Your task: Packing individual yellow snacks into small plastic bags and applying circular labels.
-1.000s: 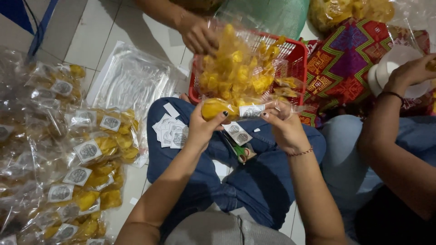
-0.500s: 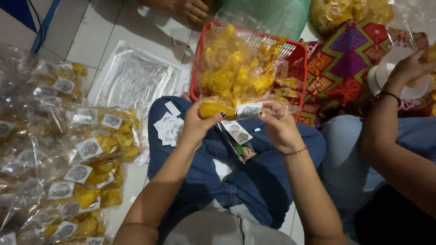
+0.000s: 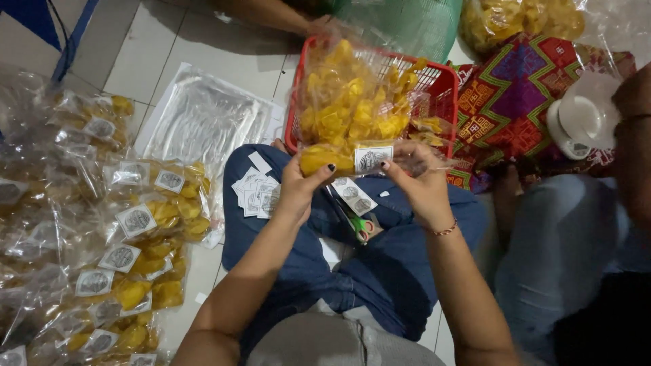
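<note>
My left hand (image 3: 302, 184) grips the bottom of a clear plastic bag of yellow chips (image 3: 349, 108), held up over my lap. My right hand (image 3: 415, 177) pinches the bag's lower right side, beside a white paper label (image 3: 372, 158) that sits on the bag's front. Loose white labels (image 3: 255, 194) lie on my left thigh, and more labels (image 3: 352, 196) rest between my hands. Green-handled scissors (image 3: 361, 228) lie on my jeans below the bag.
A red plastic basket (image 3: 439, 81) stands behind the bag. Several labelled chip bags (image 3: 129, 237) are piled on the left floor. Flat empty plastic bags (image 3: 203, 118) lie on the tiles. Another person's hand (image 3: 319, 24) is at the top; a seated person's arm (image 3: 634, 135) is on the right.
The other person's hand has drawn back from the basket toward the top edge. My hands keep hold of the bag and the label has shifted slightly right on its front.
</note>
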